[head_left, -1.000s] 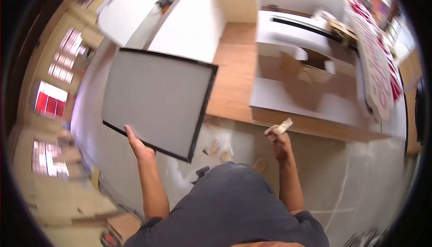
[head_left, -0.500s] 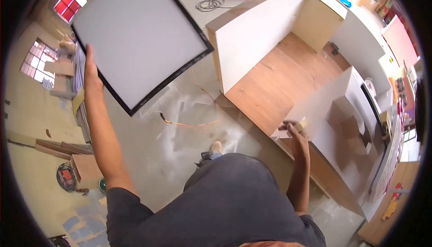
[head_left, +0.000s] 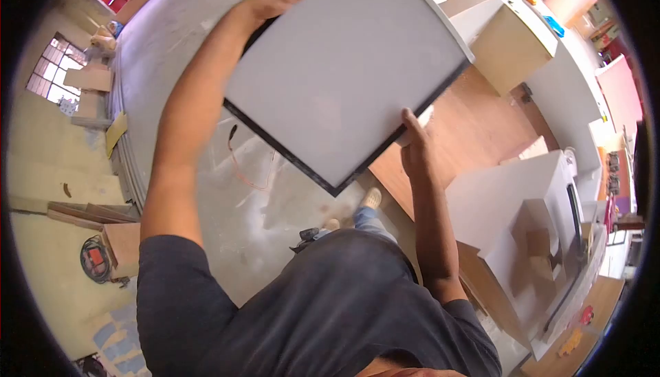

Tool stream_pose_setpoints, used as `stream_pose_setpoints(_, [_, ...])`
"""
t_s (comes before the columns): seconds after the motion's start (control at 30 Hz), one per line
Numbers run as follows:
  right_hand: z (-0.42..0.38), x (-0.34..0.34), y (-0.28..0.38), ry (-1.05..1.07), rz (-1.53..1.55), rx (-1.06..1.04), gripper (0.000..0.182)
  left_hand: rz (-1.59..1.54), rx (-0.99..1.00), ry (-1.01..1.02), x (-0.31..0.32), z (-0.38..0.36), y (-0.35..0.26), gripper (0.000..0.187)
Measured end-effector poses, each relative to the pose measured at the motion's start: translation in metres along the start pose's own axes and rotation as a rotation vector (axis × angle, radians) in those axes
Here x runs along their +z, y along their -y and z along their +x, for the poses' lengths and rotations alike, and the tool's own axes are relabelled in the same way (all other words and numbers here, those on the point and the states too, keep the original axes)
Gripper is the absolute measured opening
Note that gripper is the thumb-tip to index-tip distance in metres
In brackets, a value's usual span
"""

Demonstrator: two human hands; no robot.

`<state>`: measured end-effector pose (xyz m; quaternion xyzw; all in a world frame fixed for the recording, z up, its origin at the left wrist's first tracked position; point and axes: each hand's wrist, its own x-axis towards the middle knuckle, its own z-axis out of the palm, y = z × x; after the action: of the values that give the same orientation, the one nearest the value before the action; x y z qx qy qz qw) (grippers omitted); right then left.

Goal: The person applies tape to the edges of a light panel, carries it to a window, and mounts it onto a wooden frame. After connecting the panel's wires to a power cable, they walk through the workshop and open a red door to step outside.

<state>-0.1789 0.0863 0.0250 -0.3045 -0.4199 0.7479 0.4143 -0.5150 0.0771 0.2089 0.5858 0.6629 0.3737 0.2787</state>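
Note:
A flat white panel point(head_left: 344, 68) with black edges is held tilted out in front of me, one corner pointing down toward my feet. My left hand point(head_left: 282, 0) is closed on its upper left edge, thumb lying near the face. On the lower right edge, my right hand point(head_left: 414, 140) grips with the thumb over the front; its other fingers are mostly hidden behind. Something small and pale shows beside that hand, too little of it to name. Below the panel lies a thin cable point(head_left: 237, 164) on the grey floor.
To the right stands a curved white counter unit with a wooden base point(head_left: 481, 129) and a cream box section point(head_left: 512, 47). A white cabinet piece point(head_left: 505, 198) is nearer me. Boards point(head_left: 124, 246) and a coiled cable point(head_left: 95, 260) are by the left wall.
The panel has swung right, in front of the counter unit. My left hand has moved up and right with it. My right hand has left the cabinet piece and taken hold of the panel's edge.

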Motion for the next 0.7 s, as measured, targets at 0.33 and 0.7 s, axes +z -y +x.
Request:
stream_pose_setpoints(0.33, [0.149,-0.071,0.005,-0.189,0.070,-0.036,0.066,-0.062,-0.509,0.114,0.055,0.132,0.040,0.071])
stream_pose_setpoints(0.7, [0.266,-0.079,0.097,-0.203,-0.453,-0.088,0.055,-0.534,-0.477,0.079,0.072,0.144,0.103,0.064])
